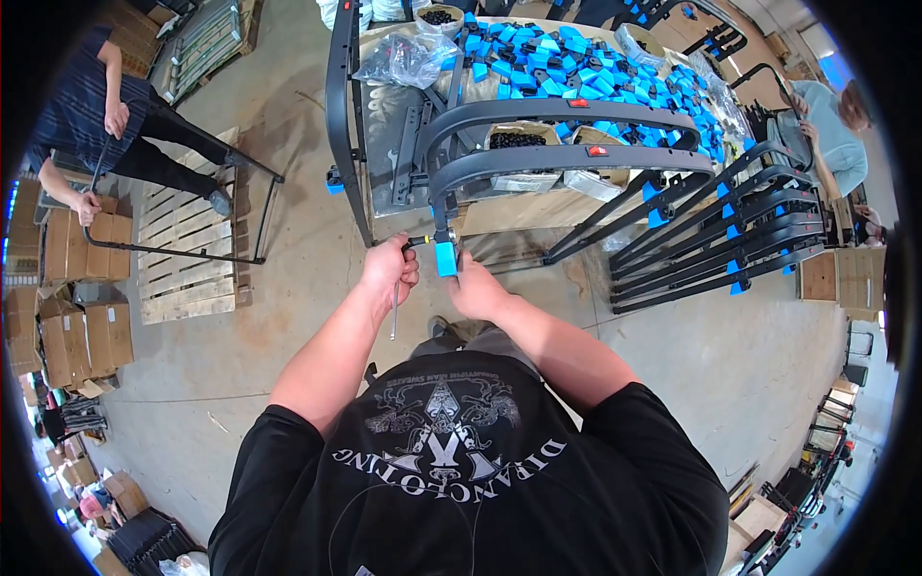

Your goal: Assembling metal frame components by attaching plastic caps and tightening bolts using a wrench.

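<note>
My left hand (388, 263) is closed around a hand tool. Its thin metal shaft (395, 315) points down below the fist, and a dark piece with a yellow band (421, 240) sticks out toward a blue block (447, 259); whether both belong to one tool I cannot tell. The block sits at the lower end of a curved black metal frame (567, 158). My right hand (476, 290) is closed at the block's right side, beside a small metal part (455, 236). What its fingers grip is partly hidden.
Behind the frame, a worktable (384, 120) bears a pile of blue and black parts (576, 62), a wrench (392, 158) and boxes of small black pieces (523, 137). More black frames (768, 216) stand right. At left, a person (115, 115) holds a frame by a pallet (182, 274).
</note>
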The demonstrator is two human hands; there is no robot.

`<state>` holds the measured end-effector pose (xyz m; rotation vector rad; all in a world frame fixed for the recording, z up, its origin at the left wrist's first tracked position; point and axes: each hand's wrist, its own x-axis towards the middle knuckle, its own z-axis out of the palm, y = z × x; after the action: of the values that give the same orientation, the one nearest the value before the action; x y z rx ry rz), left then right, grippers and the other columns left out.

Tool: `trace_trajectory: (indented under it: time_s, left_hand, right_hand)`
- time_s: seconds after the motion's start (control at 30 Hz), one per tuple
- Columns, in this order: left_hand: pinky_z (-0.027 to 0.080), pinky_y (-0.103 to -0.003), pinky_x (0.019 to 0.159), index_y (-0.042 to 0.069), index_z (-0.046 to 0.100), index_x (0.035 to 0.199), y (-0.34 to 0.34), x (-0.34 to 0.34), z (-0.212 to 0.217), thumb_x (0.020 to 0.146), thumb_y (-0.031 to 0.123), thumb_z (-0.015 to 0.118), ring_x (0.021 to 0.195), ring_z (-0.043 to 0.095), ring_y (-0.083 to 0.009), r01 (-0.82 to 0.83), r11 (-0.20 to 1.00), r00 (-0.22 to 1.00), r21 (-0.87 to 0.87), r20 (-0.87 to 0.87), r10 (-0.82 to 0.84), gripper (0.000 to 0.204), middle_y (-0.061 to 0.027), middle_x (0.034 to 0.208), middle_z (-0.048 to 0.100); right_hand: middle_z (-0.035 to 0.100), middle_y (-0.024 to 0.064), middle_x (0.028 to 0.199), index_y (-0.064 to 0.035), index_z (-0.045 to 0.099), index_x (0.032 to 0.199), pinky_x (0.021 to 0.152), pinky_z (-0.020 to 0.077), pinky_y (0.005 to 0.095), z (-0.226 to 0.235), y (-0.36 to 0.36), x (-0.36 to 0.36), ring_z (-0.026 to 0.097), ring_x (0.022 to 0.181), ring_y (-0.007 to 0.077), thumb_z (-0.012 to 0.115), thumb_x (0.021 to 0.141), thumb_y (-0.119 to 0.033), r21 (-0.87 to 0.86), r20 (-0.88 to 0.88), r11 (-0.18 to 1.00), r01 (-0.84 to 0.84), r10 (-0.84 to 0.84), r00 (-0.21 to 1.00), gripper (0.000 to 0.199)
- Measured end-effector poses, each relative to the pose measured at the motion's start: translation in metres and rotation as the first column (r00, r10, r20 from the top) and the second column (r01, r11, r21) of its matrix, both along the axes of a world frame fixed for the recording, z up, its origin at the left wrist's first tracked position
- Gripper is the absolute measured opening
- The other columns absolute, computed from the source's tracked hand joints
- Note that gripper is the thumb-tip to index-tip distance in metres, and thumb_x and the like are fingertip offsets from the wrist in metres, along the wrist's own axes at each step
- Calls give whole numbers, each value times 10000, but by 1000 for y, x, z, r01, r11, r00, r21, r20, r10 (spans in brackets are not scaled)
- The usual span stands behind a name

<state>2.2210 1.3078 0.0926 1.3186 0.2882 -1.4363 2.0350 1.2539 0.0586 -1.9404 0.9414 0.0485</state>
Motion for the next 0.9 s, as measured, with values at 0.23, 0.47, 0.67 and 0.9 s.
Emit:
trace_trajectory:
  time_s: [0.23, 0.47, 0.67, 0.9]
  left_hand:
    - [259, -266, 407, 113, 451, 887, 1, -12, -4, 1017, 258, 538, 475, 362, -97, 42, 999, 985, 32, 164, -46, 213, 10, 656, 433]
    - [263, -275, 403, 96, 503, 901, -2, -21, 15, 999, 255, 587, 456, 366, -89, 67, 991, 965, 113, 243, -93, 204, 19, 632, 445]
    - [289, -272, 408, 52, 577, 906, 39, -28, 35, 954, 165, 643, 435, 380, -107, 428, 899, 879, 90, 187, -438, 139, 24, 621, 461]
    - [424, -361, 500, -14, 565, 909, 45, -43, 7, 813, 71, 656, 494, 502, -187, 482, 833, 489, 272, 705, -513, 157, -50, 633, 523]
  right_hand:
    - [628, 376, 1073, 96, 361, 1232, 891, 504, 544, -28, 0, 9, 623, 1030, 518, 435, 966, -204, -117, 25, 993, 23, -20, 999, 408]
    - [644, 365, 1039, 92, 340, 1235, 865, 517, 537, -24, 1, 9, 637, 1010, 509, 477, 949, -164, -60, 34, 996, 60, -58, 998, 409]
    - [652, 352, 1021, 91, 333, 1228, 849, 523, 527, -6, 6, 14, 646, 993, 500, 513, 934, -156, -45, -93, 995, 84, -88, 992, 424]
    - [651, 351, 1021, 121, 304, 1269, 824, 535, 514, -15, 4, 12, 652, 980, 497, 523, 938, -156, -72, -41, 994, 81, -84, 996, 483]
